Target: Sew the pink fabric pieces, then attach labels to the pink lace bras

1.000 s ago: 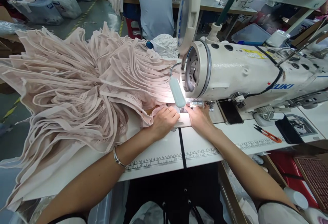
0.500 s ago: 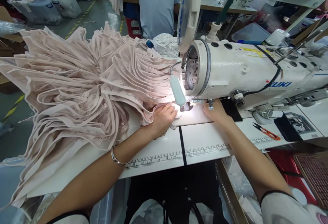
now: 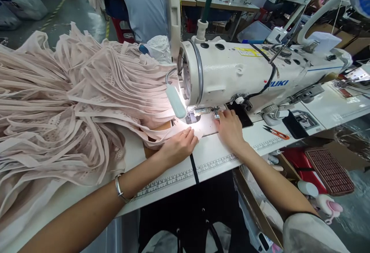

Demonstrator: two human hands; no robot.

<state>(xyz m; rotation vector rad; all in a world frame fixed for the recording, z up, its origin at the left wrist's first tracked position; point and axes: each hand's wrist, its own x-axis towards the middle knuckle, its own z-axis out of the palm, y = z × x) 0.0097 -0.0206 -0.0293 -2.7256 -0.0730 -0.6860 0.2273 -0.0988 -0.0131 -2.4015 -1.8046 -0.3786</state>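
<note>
My left hand (image 3: pixel 179 147) is closed in a pinch on the near edge of a pale pink lace-trimmed garment (image 3: pixel 156 136), just left of the needle area. My right hand (image 3: pixel 231 130) lies on the bed to the right, fingers bent and fingertips against a small metal attachment (image 3: pixel 216 113); what they hold, if anything, is hidden. Between and above the hands is the head of a white sewing machine (image 3: pixel 225 73). A pale green lamp (image 3: pixel 176 100) hangs at its left end, lighting the bed. Many joined pink garments (image 3: pixel 95 87) are heaped to the left.
Orange-handled thread snips (image 3: pixel 276 132) lie on the table right of my right hand. A printed ruler (image 3: pixel 164 181) runs along the front edge. White lace (image 3: pixel 158 48) sits behind the heap. A co-worker in a blue shirt (image 3: pixel 144 6) is across the table.
My right hand has come back toward me from beneath the machine arm, its fingers now at the metal attachment. My left hand remains on the garment edge. The camera view has shifted right.
</note>
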